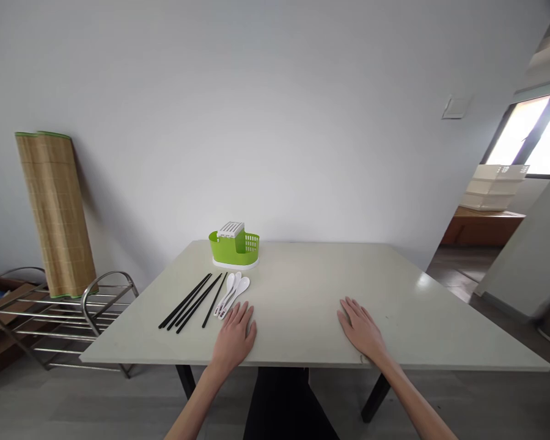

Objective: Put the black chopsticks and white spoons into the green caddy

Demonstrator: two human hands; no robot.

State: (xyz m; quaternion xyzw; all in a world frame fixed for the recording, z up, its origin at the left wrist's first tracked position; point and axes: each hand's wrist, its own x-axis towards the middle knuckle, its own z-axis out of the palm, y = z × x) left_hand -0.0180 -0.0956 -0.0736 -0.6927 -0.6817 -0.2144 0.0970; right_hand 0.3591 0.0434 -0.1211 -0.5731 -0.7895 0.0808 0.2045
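Observation:
My left hand point(234, 336) lies flat on the pale table point(302, 293) near its front edge, fingers stretched out and holding nothing. Just beyond its fingertips are white spoons point(236, 293), grouped with their handles toward me. To the left of them, several black chopsticks point(190, 302) lie side by side at a slant. Behind the spoons stands a green utensil holder point(227, 249) with a white slotted top and a white base. My right hand point(361, 327) rests flat on the right half of the table, fingers slightly spread, with no object under it that I can see.
A white wall point(302, 122) rises behind the table. On the left, a rolled bamboo mat point(57, 214) leans above a metal rack point(68, 324). To the far right, stacked white boxes point(492, 186) sit on a brown cabinet point(481, 227) by a window.

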